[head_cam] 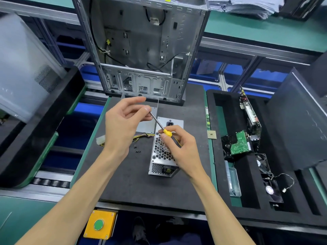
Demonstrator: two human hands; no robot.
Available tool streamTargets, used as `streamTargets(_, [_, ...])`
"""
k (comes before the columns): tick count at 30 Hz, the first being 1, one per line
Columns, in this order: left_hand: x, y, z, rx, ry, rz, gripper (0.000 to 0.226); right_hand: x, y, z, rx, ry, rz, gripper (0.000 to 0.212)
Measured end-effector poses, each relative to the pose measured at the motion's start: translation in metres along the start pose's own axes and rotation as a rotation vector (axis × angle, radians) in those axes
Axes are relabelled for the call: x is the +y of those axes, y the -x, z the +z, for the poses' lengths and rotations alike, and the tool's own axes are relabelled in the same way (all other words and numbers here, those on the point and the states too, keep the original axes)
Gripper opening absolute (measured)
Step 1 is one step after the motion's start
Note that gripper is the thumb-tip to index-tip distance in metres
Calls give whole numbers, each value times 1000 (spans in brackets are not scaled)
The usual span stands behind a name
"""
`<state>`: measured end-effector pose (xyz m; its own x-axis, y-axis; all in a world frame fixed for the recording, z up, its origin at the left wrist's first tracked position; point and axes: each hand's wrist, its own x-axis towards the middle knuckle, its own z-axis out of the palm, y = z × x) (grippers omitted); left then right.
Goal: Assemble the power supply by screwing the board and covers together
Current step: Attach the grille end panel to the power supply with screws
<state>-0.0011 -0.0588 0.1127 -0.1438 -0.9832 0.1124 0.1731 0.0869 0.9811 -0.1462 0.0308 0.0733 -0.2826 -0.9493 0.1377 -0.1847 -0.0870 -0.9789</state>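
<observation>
The silver power supply [160, 161] lies on the black mat [134, 183], its honeycomb-perforated cover facing up and its cable bundle [141, 135] trailing left to a white connector [100, 140]. My right hand [180, 147] grips the yellow handle of a screwdriver [161, 127] above the cover. The steel shaft slants up to the left, where my left hand [122, 124] pinches its tip between thumb and fingertips. Small dark screws [136, 149] lie on the mat just left of the power supply.
An open computer case [141, 50] stands upright behind the mat. A black foam tray [247, 156] on the right holds circuit boards and fans. A flat metal plate [147, 123] lies behind the power supply. A yellow box with a green button [99, 224] sits below the bench edge.
</observation>
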Motion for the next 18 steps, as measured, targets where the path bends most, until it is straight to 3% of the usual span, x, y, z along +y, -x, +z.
streamTargets(4, [-4,6,7,-52,37,-72,9,0,23,-11,18,-74,67,16])
streamTargets(8, [-10,13,11,-102,280,-369,6,-1,46,-27,99,-333,161,23])
streamTargets(11, [-13,14,12,-168,363,-448,9,-10,51,-38,169,-435,135,24])
streamTargets(14, [-15,22,18,-268,301,-469,18,-24,42,-50,293,-503,58,19])
streamTargets(18, [-23,53,37,-372,341,-599,14,-45,19,-55,443,-401,-44,19])
